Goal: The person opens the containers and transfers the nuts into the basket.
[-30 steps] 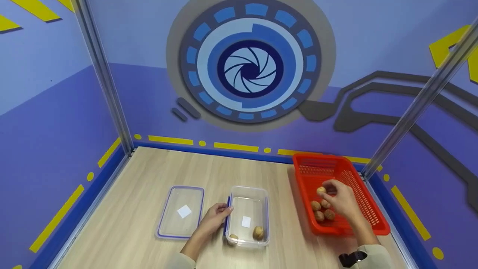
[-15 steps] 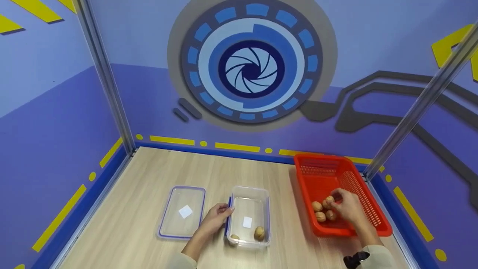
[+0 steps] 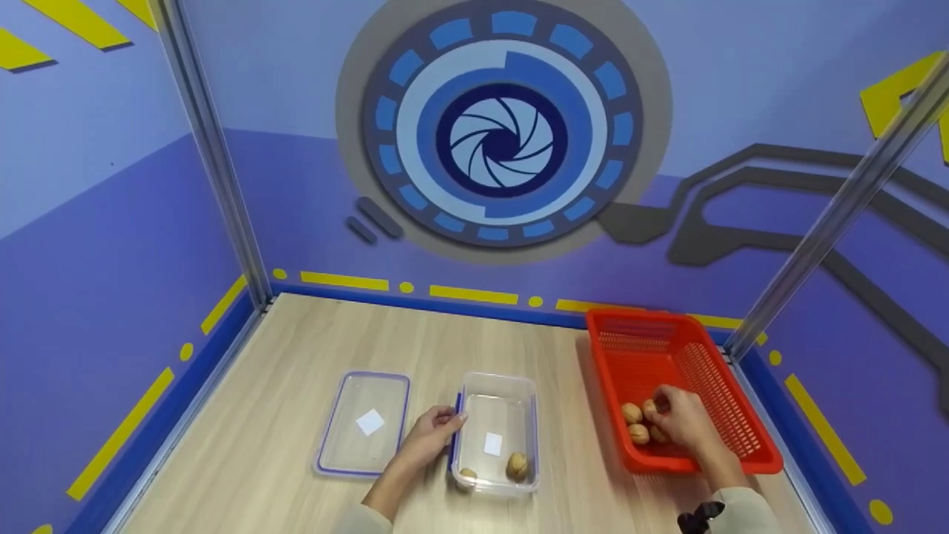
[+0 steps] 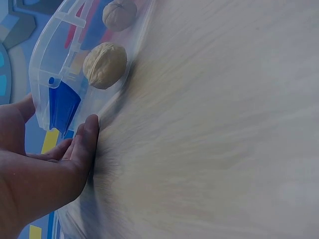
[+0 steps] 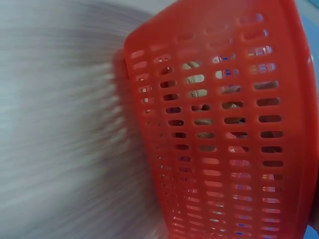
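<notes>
My left hand holds the left side of a clear plastic food container, thumb at its rim by the blue clip. Two walnuts lie inside at the near end, one walnut at the right and another walnut at the left corner. Inside a red plastic basket, my right hand reaches down to a small pile of walnuts, its fingertips around a walnut and partly covering the pile. The basket's slotted wall screens that hand in the right wrist view.
Left of the container lies its clear lid with a blue seal and a white label. The wooden table is bounded by printed panels and metal posts at the back and sides. The basket stands near the right panel.
My right hand, pinching a walnut above the basket floor a second ago, has come down and nearer onto the pile. My left hand and the container stay in place.
</notes>
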The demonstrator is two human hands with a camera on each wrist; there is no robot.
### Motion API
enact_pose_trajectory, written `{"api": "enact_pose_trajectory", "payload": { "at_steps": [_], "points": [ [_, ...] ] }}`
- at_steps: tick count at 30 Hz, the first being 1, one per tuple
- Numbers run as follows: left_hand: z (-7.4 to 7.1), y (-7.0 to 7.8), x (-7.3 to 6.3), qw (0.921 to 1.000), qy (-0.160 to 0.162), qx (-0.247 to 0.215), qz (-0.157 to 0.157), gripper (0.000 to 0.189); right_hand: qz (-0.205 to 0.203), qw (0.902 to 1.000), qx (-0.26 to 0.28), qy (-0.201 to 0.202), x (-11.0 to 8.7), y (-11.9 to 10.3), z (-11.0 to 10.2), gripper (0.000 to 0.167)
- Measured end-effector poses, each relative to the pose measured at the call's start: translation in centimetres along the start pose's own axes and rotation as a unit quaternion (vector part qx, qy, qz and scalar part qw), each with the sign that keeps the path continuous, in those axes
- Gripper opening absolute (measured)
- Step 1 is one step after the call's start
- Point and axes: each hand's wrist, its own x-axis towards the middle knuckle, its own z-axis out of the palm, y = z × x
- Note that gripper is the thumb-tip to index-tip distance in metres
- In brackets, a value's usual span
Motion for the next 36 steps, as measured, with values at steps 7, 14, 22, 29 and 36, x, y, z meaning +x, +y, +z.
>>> {"api": "enact_pose_trajectory", "payload": {
  "at_steps": [7, 14, 22, 29, 36],
  "points": [
    [0.0, 0.0, -0.1, 1.0000, 0.006, 0.005, -0.002, 0.061, -0.007, 0.9999, -0.004, -0.009, 0.0, -0.1, 0.3, 0.014],
    [-0.1, 0.1, -0.3, 1.0000, 0.005, 0.007, -0.004, 0.061, -0.018, 0.9997, -0.002, -0.019, 0.0, -0.2, 0.2, 0.013],
    [0.0, -0.2, -0.2, 0.9999, -0.003, -0.011, -0.005, 0.062, -0.014, 0.9998, -0.002, -0.013, -0.1, -0.3, 0.1, 0.017],
    [0.0, -0.1, -0.2, 0.9999, 0.004, -0.011, -0.012, 0.065, -0.032, 0.9991, 0.019, 0.019, 0.4, -2.2, -0.9, 0.018],
    [0.0, -0.1, -0.3, 0.9999, 0.008, -0.004, -0.011, 0.065, -0.087, 0.9949, 0.024, 0.046, 1.3, -7.1, -1.5, 0.028]
  ]
}}
